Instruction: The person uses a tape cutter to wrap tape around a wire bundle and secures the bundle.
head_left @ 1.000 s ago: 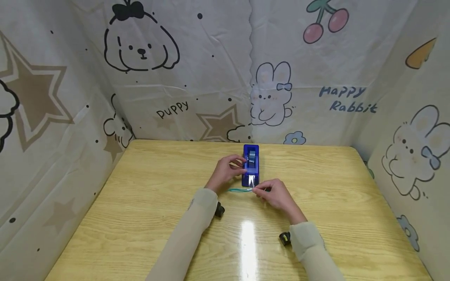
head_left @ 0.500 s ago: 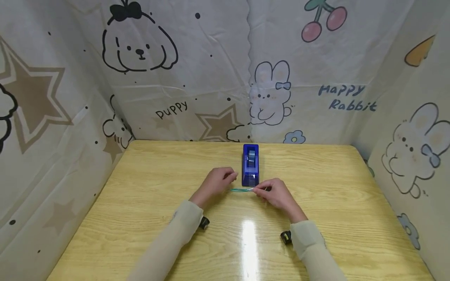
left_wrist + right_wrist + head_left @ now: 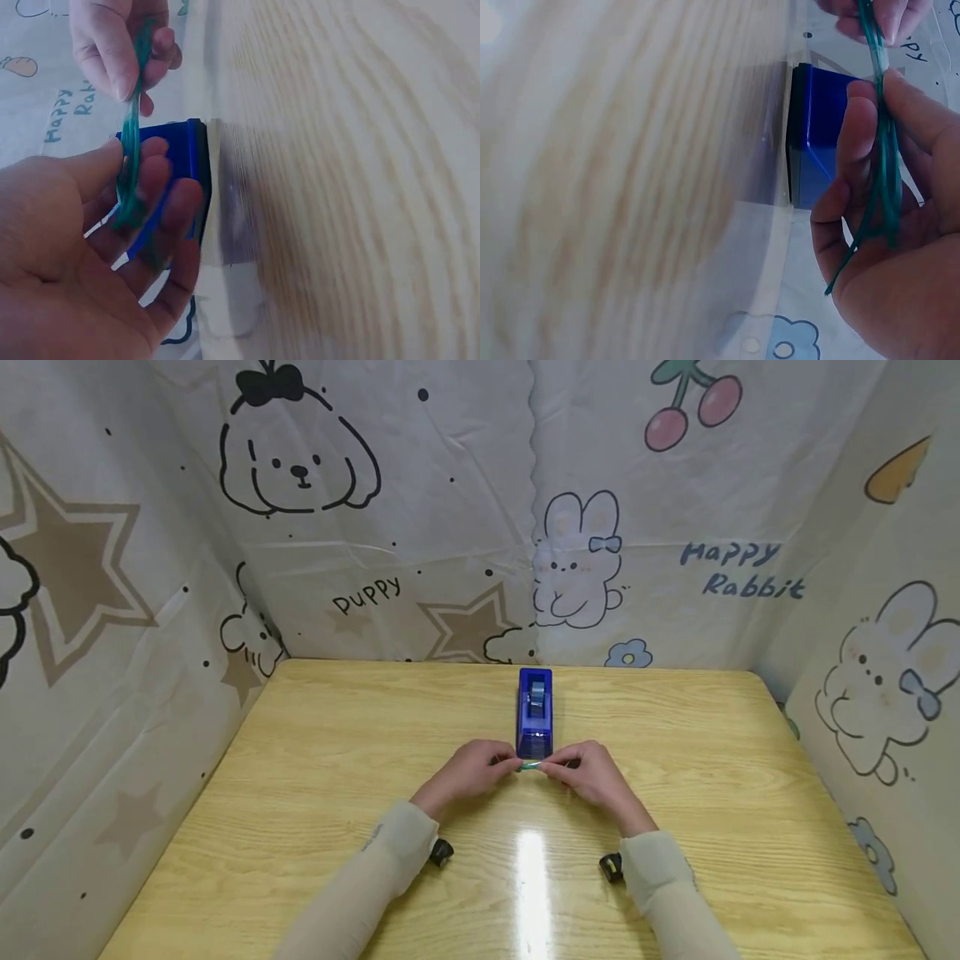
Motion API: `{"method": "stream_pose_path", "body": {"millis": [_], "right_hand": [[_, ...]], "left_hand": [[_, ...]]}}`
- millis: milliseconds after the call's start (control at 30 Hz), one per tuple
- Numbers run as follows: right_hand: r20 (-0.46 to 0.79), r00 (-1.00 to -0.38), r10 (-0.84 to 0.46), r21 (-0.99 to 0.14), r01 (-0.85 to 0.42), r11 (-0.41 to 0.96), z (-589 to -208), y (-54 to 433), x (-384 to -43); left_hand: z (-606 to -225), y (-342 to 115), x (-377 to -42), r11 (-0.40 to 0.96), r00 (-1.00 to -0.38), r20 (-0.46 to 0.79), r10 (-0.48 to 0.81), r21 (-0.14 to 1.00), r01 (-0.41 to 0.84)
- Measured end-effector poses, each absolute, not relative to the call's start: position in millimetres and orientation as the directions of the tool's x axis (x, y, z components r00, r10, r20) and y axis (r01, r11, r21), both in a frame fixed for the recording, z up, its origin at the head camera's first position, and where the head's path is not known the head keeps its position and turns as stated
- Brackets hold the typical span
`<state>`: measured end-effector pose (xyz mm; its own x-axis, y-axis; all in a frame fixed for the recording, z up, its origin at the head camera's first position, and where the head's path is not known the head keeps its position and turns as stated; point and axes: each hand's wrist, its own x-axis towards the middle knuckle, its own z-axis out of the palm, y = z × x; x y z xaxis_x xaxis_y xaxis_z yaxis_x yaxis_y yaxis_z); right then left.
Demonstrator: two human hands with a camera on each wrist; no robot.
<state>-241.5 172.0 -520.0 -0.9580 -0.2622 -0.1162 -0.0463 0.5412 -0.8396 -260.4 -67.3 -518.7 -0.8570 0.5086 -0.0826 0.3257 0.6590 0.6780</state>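
A folded bundle of thin green cord (image 3: 530,766) is held level between my two hands, close over the table in front of a blue tape dispenser (image 3: 536,674). My left hand (image 3: 472,768) pinches its left part between thumb and fingers. On the other side my right hand (image 3: 591,770) pinches the right part, with loops and a loose end of the cord (image 3: 885,165) lying across the palm in the right wrist view. A pale, shiny band of clear tape (image 3: 880,60) shows round the cord between the hands. The dispenser's tape roll (image 3: 537,695) sits in its cradle.
The wood-grain table (image 3: 337,718) spreads out to both sides of the dispenser. A printed cloth (image 3: 450,510) hangs behind and along both sides. Black wrist cameras (image 3: 442,852) are worn beneath both sleeves.
My left hand has left the dispenser's side, drawn back toward me and come in to pinch the left end of the cord. My right hand keeps its grip in nearly the same place.
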Motion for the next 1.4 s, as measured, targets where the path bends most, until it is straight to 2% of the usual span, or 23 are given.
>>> {"method": "stream_pose_path", "body": {"millis": [133, 300, 467, 700, 1067, 1200, 1400], "right_hand": [[-0.124, -0.952, -0.281, -0.820, -0.061, 0.569, -518.2, 176.7, -241.1], [-0.144, -0.940, -0.308, -0.785, -0.081, 0.614, -513.7, 185.5, -242.0], [-0.134, -0.948, -0.289, -0.794, -0.072, 0.603, -511.4, 191.5, -244.9], [-0.102, -0.959, -0.266, -0.833, -0.064, 0.550, -513.0, 192.7, -248.4], [-0.043, -0.969, -0.243, -0.827, -0.102, 0.553, -509.4, 192.2, -246.8], [-0.065, -0.966, -0.250, -0.802, -0.099, 0.590, -510.3, 193.4, -247.0], [-0.115, -0.964, -0.238, -0.771, -0.064, 0.633, -509.9, 197.5, -249.0]], "left_hand": [[-520.4, -68.7, -261.0, 0.609, -0.859, -0.053, 0.508, 0.727, 0.316], [-520.8, -68.9, -260.8, 0.600, -0.868, -0.010, 0.497, 0.726, 0.335], [-522.0, -68.9, -260.5, 0.588, -0.871, 0.048, 0.489, 0.719, 0.371], [-521.6, -69.1, -260.3, 0.527, -0.876, 0.105, 0.471, 0.763, 0.375], [-529.5, -71.5, -262.5, 0.491, -0.892, 0.039, 0.450, 0.823, 0.284], [-528.4, -72.9, -264.4, 0.434, -0.897, 0.051, 0.439, 0.862, 0.262], [-524.9, -73.6, -266.3, 0.437, -0.918, 0.061, 0.393, 0.866, 0.244]]}}
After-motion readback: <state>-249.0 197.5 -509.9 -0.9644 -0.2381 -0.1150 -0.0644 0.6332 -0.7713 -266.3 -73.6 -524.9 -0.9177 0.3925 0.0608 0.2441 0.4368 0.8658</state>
